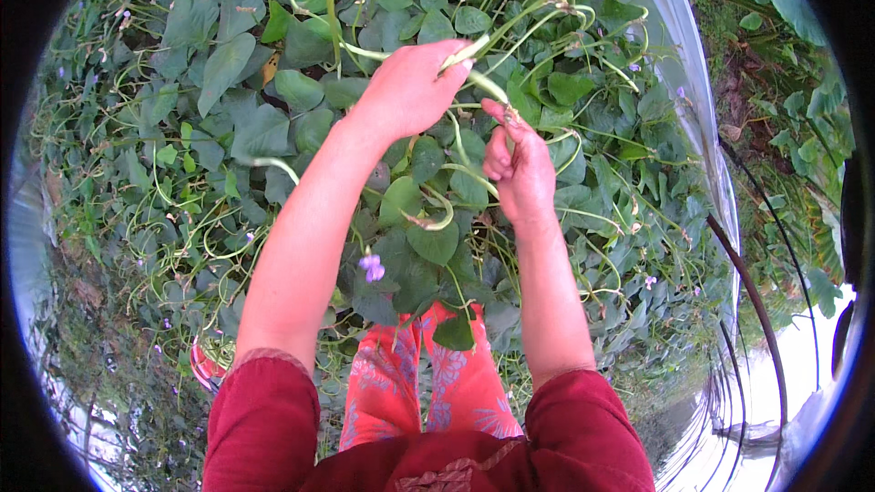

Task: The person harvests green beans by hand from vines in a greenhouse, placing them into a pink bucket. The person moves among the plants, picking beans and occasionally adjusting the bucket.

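Observation:
Long green bean pods (488, 87) run between my two hands among leafy bean plants. My left hand (417, 89) is over the foliage at the upper middle, its fingers closed round several pods, with one pale pod tip sticking out past the thumb. To its right and a little lower, my right hand (521, 164) pinches the end of a pod between thumb and finger, the other fingers curled. A curved pod (437, 219) hangs below the hands, over a broad leaf. A purple flower (372, 267) stands near my left forearm.
Dense bean foliage (263, 130) spreads all round, with more thin pods and purple flowers. Clear plastic sheeting (704, 102) borders the plants on the right, beside dark curved hoops (752, 294). A red and green object (207, 362), partly hidden, lies low on the left.

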Action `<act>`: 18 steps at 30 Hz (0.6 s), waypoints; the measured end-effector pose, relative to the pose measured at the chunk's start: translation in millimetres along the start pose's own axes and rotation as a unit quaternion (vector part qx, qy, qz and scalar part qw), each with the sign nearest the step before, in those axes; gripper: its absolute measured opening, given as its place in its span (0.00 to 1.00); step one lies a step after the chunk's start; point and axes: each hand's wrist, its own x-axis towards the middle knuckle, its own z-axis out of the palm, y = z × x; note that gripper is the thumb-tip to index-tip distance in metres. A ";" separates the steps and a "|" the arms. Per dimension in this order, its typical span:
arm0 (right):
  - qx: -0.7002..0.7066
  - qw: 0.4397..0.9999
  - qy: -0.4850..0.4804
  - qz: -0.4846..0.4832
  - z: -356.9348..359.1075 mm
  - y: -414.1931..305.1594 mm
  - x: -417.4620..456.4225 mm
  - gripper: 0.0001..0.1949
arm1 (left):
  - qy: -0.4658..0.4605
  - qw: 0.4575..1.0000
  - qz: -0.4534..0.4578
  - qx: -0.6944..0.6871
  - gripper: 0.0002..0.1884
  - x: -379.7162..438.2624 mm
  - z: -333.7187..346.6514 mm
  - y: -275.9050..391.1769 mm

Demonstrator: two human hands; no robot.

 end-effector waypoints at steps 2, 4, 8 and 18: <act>0.070 0.997 0.030 -0.007 3.9 11.1 -13.2 0.18 | -0.107 0.990 -0.054 0.080 0.10 -9.8 -0.3 14.3; 0.146 0.988 0.040 -0.015 9.3 23.1 -22.7 0.19 | -0.105 0.991 -0.017 0.085 0.09 -56.2 8.0 33.2; 0.331 0.942 -0.052 0.026 30.1 48.4 -50.1 0.19 | -0.079 0.994 -0.074 0.031 0.07 -136.9 29.5 38.2; 0.147 0.981 -0.025 0.126 -19.8 47.7 -70.9 0.11 | -0.021 0.963 -0.221 -0.154 0.10 -210.8 39.5 32.9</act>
